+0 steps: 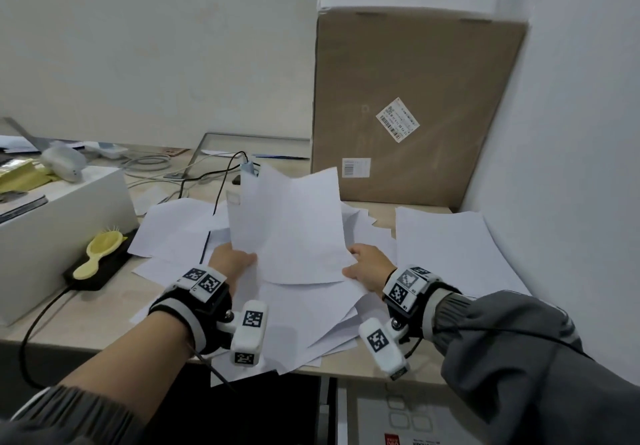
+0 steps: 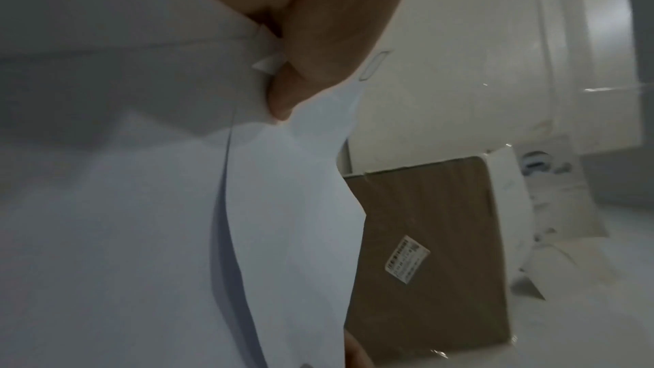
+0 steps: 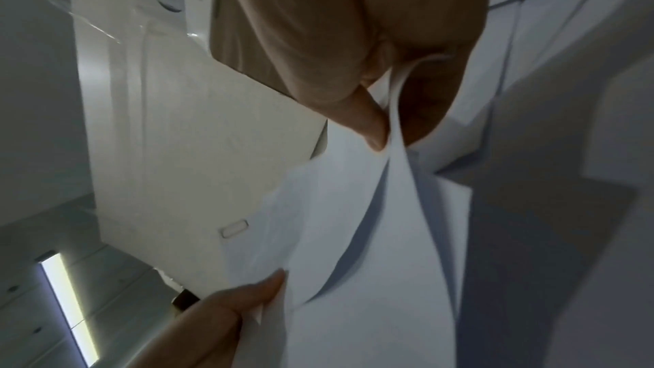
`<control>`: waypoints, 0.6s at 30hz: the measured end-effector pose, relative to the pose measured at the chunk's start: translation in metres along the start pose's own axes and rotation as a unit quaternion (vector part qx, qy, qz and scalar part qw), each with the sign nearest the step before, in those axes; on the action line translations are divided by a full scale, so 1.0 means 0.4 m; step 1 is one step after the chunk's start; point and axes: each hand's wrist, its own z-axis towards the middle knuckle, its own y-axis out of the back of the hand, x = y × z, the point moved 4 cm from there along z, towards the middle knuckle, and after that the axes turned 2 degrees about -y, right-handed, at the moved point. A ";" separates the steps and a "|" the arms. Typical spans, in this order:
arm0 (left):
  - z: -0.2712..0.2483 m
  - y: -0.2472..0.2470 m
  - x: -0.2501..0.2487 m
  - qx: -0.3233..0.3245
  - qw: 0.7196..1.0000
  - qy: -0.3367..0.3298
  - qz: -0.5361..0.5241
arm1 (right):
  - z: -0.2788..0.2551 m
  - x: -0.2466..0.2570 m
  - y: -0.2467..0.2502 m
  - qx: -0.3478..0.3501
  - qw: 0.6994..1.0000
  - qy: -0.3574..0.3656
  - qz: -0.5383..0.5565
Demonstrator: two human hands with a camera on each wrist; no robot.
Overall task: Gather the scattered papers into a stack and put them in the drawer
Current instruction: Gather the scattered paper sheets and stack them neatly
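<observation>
Right now my left hand and my right hand each pinch a lower corner of a few white sheets, held up off the desk at the centre of the head view. The sheets stand tilted, their top edges fanned apart. In the left wrist view my thumb presses the paper edge against the fingers behind it; in the right wrist view my thumb does the same on the other corner, and my left hand shows at the bottom of that frame, also on the paper.

Under the raised sheets lies a loose pile of papers, overlapping at odd angles, with some corners hanging over the desk's near edge at lower centre. A tidier stack of paper lies at the right of the frame, against the wall.

Behind the pile, in the upper right of the frame, a brown cardboard box stands upright with a shipping label on its face. At the left, a yellow hairbrush rests on a black pad beside a white box. Cables trail across the desk at centre left. Below the desk's edge, at the bottom of the frame, a cabinet front shows; I cannot tell whether its drawer is open.
</observation>
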 end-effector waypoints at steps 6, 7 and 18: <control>-0.015 0.028 -0.215 0.033 0.973 -0.142 -0.180 | -0.007 0.117 0.101 -0.096 0.975 0.095 0.176; -0.016 0.031 -0.239 0.051 0.964 -0.155 -0.208 | -0.007 0.133 0.116 -0.092 0.970 0.105 0.199; -0.019 -0.014 -0.251 0.095 0.948 -0.130 -0.274 | 0.039 0.172 0.103 -0.122 0.948 0.092 0.279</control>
